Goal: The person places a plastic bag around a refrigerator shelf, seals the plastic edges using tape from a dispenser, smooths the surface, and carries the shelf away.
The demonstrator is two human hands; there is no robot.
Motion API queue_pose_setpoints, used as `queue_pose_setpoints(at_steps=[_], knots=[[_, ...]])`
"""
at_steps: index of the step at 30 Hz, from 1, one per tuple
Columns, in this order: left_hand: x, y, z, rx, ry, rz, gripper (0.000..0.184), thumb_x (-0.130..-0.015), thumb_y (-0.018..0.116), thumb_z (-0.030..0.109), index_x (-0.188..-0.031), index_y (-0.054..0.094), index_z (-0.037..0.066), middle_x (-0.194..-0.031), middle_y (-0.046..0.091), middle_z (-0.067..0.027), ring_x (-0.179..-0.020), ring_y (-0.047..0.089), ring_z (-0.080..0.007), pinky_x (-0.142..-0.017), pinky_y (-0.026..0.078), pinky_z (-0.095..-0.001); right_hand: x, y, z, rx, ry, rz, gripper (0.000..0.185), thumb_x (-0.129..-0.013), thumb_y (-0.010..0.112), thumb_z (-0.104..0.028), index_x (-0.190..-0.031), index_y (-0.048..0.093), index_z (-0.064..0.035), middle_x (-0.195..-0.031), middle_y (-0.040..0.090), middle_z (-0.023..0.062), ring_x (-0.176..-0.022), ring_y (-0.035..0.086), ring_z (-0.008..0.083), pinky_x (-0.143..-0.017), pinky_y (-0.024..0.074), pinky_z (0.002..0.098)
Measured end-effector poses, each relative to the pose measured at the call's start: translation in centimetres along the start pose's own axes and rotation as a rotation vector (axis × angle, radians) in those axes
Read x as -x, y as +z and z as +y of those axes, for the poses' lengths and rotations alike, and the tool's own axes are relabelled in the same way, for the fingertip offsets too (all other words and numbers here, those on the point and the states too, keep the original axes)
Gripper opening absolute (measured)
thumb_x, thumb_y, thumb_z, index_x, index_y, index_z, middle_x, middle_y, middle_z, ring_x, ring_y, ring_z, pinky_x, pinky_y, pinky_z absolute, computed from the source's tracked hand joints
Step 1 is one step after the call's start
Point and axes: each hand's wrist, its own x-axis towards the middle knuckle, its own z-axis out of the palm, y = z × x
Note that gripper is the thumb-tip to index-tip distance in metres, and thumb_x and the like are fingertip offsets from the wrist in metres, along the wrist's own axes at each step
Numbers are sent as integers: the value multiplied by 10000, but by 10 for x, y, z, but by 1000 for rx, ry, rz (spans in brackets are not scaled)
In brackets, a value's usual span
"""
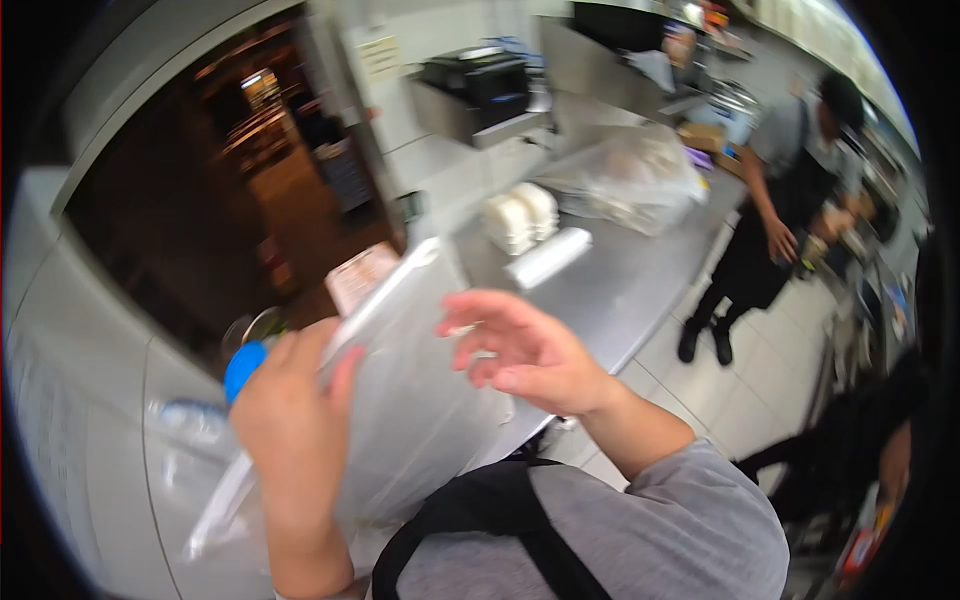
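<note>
A large clear plastic bag (400, 400) hangs in front of my body, its upper edge slanting up to the right. My left hand (290, 400) is closed on the bag's edge, thumb on the near side. Just beyond its knuckles shows a round blue object (244, 372), partly hidden by the hand. My right hand (520, 350) is held up at the bag's right side with its fingers apart and curved, holding nothing. Motion blurs both hands somewhat.
A steel counter (640, 285) carries white stacked containers (522, 217), a white roll (549, 257) and a bulky clear bag (640, 185). A black printer (480, 85) sits on a wall shelf. A co-worker (785, 190) stands right; another person (850, 450) is nearer. Left is a doorway.
</note>
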Motion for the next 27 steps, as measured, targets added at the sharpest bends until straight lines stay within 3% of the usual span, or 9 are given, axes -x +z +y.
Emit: queue_pose_setpoints(at_steps=[5, 8, 11, 13, 14, 18, 23, 25, 27], knots=[[-11, 16, 15, 65, 57, 80, 122, -804, 684, 105, -908, 669, 42, -801, 637, -86, -706, 599, -264, -640, 456, -325, -4, -21, 1, -41, 75, 55, 277, -919, 582, -135, -1177, 573, -35, -1225, 508, 83, -994, 539, 132, -795, 459, 269], [-14, 17, 24, 140, -61, 28, 91, -823, 662, 88, -877, 663, 16, -761, 612, -76, -646, 558, -194, -617, 435, -295, -13, -24, 4, -24, 171, 123, 171, -937, 572, -162, -1048, 627, -44, -1200, 527, 59, -992, 533, 114, -788, 454, 258], [-17, 20, 22, 117, -65, 9, 55, -820, 661, 101, -846, 657, 53, -741, 596, -58, -620, 552, -221, -575, 422, -325, -23, -24, 5, 24, 127, 142, 303, -904, 633, -175, -1181, 571, -70, -1165, 547, 31, -1001, 522, 107, -787, 446, 257], [-20, 20, 23, 111, -57, 12, 51, -823, 655, 93, -826, 646, 43, -733, 591, -58, -613, 543, -215, -569, 416, -324, -33, -23, 2, 526, -351, 331, 562, -855, 691, -146, -1351, 429, -111, -1180, 553, 33, -1031, 514, 123, -798, 444, 272], [-20, 20, 23, 105, -52, 18, 58, -826, 650, 85, -806, 635, 33, -725, 587, -58, -607, 534, -209, -564, 410, -322, -40, -28, -1, 764, -421, 352, 794, -800, 737, -115, -1444, 272, -137, -1216, 545, 59, -1069, 514, 171, -862, 447, 310], [-20, 21, 23, 94, -24, 10, 78, -828, 641, 73, -783, 609, 17, -713, 576, -65, -604, 529, -213, -561, 406, -318, -72, -37, 3, 709, -380, 86, 847, -751, 761, -100, -1442, 271, -123, -1190, 554, 97, -1086, 539, 237, -979, 411, 368], [-17, 17, 24, 92, -18, 25, 70, -826, 634, 52, -790, 590, 11, -693, 543, -71, -607, 505, -209, -567, 404, -307, -83, -33, 3, 676, -222, -82, 913, -700, 775, -63, -1448, 260, -147, -1103, 583, 120, -1056, 567, 278, -935, 446, 376], [-15, 16, 20, 127, -15, 34, 57, -825, 634, 48, -803, 597, 10, -696, 544, -70, -612, 506, -205, -571, 406, -305, -85, -33, 6, 834, -577, -81, 915, -673, 792, -57, -1436, 296, -153, -1049, 576, 95, -1025, 575, 266, -898, 464, 370], [-12, 13, 19, 163, -14, 43, 47, -824, 634, 44, -816, 603, 9, -698, 544, -69, -618, 507, -200, -575, 407, -303, -84, -30, 6, 862, -568, -86, 924, -665, 795, -57, -1440, 299, -149, -1020, 578, 83, -995, 578, 253, -911, 451, 362]])
